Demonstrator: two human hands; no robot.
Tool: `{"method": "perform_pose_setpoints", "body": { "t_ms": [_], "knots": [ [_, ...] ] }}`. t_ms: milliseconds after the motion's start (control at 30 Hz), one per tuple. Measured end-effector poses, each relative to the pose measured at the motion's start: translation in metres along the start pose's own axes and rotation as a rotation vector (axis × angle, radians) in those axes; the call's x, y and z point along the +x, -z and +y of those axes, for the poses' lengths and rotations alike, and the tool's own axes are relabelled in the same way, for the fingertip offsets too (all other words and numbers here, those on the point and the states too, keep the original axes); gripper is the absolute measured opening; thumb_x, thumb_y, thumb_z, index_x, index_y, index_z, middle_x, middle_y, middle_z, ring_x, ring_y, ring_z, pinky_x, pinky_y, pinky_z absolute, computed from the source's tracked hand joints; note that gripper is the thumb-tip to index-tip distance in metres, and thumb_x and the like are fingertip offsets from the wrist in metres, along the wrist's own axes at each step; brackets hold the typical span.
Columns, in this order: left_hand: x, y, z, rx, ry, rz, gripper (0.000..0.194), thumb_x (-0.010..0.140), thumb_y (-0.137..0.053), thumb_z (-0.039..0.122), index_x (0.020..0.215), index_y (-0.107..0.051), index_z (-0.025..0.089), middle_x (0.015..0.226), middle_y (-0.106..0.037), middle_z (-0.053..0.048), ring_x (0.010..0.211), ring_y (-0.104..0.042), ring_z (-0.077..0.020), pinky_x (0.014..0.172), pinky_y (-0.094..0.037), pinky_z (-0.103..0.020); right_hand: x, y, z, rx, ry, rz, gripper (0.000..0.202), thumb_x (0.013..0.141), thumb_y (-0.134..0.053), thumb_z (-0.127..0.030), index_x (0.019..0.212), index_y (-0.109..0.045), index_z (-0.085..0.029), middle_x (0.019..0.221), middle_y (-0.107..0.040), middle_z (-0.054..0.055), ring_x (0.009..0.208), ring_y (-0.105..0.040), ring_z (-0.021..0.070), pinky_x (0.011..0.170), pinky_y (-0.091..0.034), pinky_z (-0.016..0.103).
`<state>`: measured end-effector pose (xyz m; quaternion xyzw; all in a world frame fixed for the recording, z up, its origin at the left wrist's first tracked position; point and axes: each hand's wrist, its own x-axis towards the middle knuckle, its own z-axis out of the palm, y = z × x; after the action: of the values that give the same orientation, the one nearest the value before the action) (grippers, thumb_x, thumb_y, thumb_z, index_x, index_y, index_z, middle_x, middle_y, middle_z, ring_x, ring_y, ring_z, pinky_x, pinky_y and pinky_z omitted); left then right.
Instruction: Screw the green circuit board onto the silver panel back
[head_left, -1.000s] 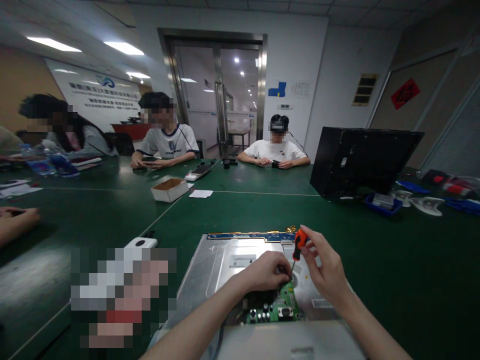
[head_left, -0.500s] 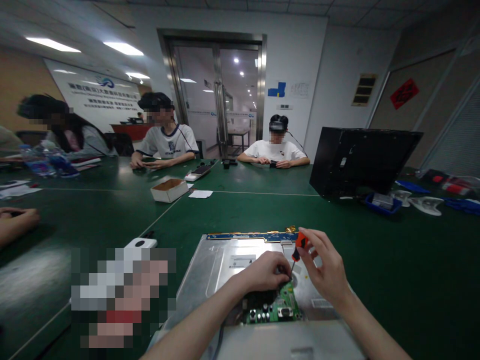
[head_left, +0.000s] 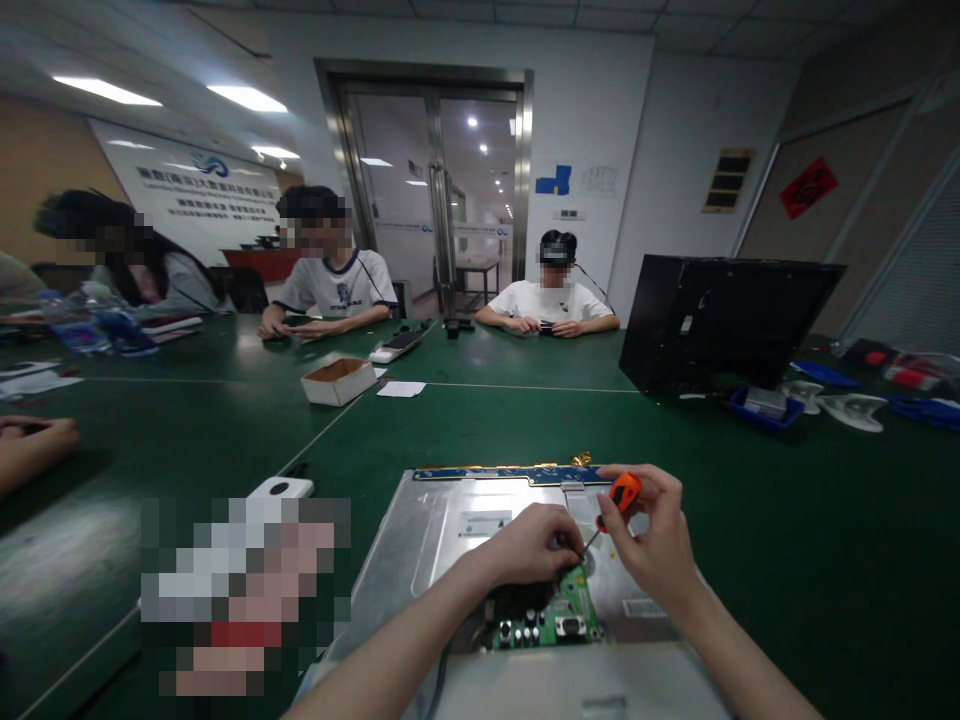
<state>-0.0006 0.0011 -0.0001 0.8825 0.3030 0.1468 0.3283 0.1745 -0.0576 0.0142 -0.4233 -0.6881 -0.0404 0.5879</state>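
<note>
My right hand [head_left: 660,545] grips the orange and black handle of a screwdriver [head_left: 621,498], which leans to the right. Its thin shaft points down-left to the upper corner of a green circuit board [head_left: 577,605]. At that corner my left hand [head_left: 536,545] has its fingers pressed together beside the screwdriver tip; what they hold, if anything, is hidden. The board lies on a silvery metal panel [head_left: 397,540], partly under my left hand. Along the panel's far edge runs a blue circuit strip [head_left: 487,476].
On the green table [head_left: 525,420] are an open small box [head_left: 339,382], white paper [head_left: 401,389], a white device [head_left: 289,487] and a blue tray [head_left: 765,408]. A black monitor [head_left: 727,320] stands back right. Several people sit around; another person's hand [head_left: 37,445] rests at left.
The screwdriver handle has tipped to the right and slightly down, and my right hand's fingers have moved with it. My left hand has stayed in place.
</note>
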Motion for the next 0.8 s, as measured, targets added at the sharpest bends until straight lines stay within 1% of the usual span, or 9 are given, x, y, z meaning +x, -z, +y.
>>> {"method": "perform_pose_setpoints", "body": {
  "t_ms": [133, 267, 367, 433, 533, 633, 733, 800],
  "knots": [
    [0.0005, -0.0005, -0.0008, -0.002, -0.005, -0.001, 0.016, 0.077, -0.073, 0.005, 0.088, -0.078, 0.016, 0.089, -0.075, -0.003, 0.083, -0.066, -0.0177, 0.075, -0.046, -0.022, 0.0018, 0.0017, -0.0007, -0.013, 0.038, -0.054, 0.027, 0.101, -0.055, -0.029, 0.126, -0.045, -0.023, 0.099, -0.068, 0.006, 0.059, -0.067, 0.0125, 0.048, -0.056, 0.023],
    [0.0011, -0.0014, -0.002, -0.005, -0.008, 0.003, 0.015, 0.078, -0.073, 0.006, 0.086, -0.077, 0.018, 0.089, -0.074, -0.002, 0.084, -0.066, -0.0181, 0.078, -0.046, -0.023, 0.0056, 0.0036, -0.0024, -0.066, 0.085, -0.101, 0.028, 0.105, -0.046, -0.025, 0.133, -0.048, -0.024, 0.109, -0.063, 0.009, 0.069, -0.069, 0.0136, 0.053, -0.058, 0.023],
    [0.0009, -0.0018, -0.0026, -0.007, -0.008, 0.004, 0.014, 0.077, -0.074, 0.006, 0.086, -0.077, 0.017, 0.089, -0.074, -0.002, 0.084, -0.066, -0.0187, 0.078, -0.046, -0.024, 0.0066, 0.0041, -0.0034, -0.091, 0.082, -0.131, 0.033, 0.106, -0.04, -0.023, 0.139, -0.047, -0.025, 0.108, -0.063, 0.009, 0.071, -0.069, 0.014, 0.055, -0.059, 0.024],
    [0.0007, -0.0018, -0.0028, -0.01, -0.011, 0.003, 0.015, 0.077, -0.074, 0.005, 0.086, -0.077, 0.017, 0.089, -0.075, -0.003, 0.084, -0.066, -0.0185, 0.078, -0.046, -0.024, 0.0055, 0.0037, -0.0024, -0.088, 0.064, -0.133, 0.033, 0.106, -0.042, -0.026, 0.139, -0.045, -0.024, 0.1, -0.064, 0.007, 0.067, -0.069, 0.0138, 0.053, -0.058, 0.023],
    [0.0006, -0.0019, -0.0029, -0.014, -0.011, 0.003, 0.017, 0.077, -0.073, 0.003, 0.087, -0.077, 0.016, 0.09, -0.075, -0.003, 0.084, -0.066, -0.0179, 0.078, -0.046, -0.023, 0.0024, 0.0022, 0.0011, -0.069, 0.038, -0.092, 0.034, 0.103, -0.054, -0.034, 0.133, -0.044, -0.023, 0.092, -0.063, 0.003, 0.057, -0.064, 0.0122, 0.047, -0.056, 0.022],
    [0.0007, -0.002, -0.0027, -0.015, -0.009, 0.003, 0.018, 0.076, -0.074, 0.002, 0.087, -0.077, 0.015, 0.089, -0.075, -0.004, 0.083, -0.066, -0.0176, 0.076, -0.046, -0.022, 0.0011, 0.0009, 0.0036, -0.056, 0.047, -0.054, 0.032, 0.1, -0.059, -0.033, 0.127, -0.045, -0.024, 0.1, -0.064, 0.005, 0.058, -0.064, 0.011, 0.047, -0.055, 0.021],
    [0.0005, -0.0017, -0.0022, -0.01, -0.009, 0.004, 0.018, 0.076, -0.073, 0.002, 0.087, -0.077, 0.015, 0.088, -0.074, -0.003, 0.082, -0.066, -0.0172, 0.075, -0.046, -0.022, 0.003, 0.0013, 0.0021, -0.051, 0.082, -0.065, 0.028, 0.102, -0.055, -0.027, 0.129, -0.048, -0.025, 0.107, -0.062, 0.007, 0.066, -0.067, 0.0119, 0.049, -0.057, 0.021],
    [0.0003, -0.0012, -0.0018, -0.005, -0.012, 0.004, 0.016, 0.077, -0.073, 0.003, 0.086, -0.077, 0.016, 0.087, -0.074, -0.002, 0.081, -0.066, -0.0171, 0.075, -0.046, -0.022, 0.0054, 0.0025, -0.0007, -0.047, 0.103, -0.089, 0.029, 0.104, -0.05, -0.024, 0.133, -0.048, -0.026, 0.111, -0.06, 0.008, 0.07, -0.068, 0.0122, 0.052, -0.058, 0.021]
  ]
}}
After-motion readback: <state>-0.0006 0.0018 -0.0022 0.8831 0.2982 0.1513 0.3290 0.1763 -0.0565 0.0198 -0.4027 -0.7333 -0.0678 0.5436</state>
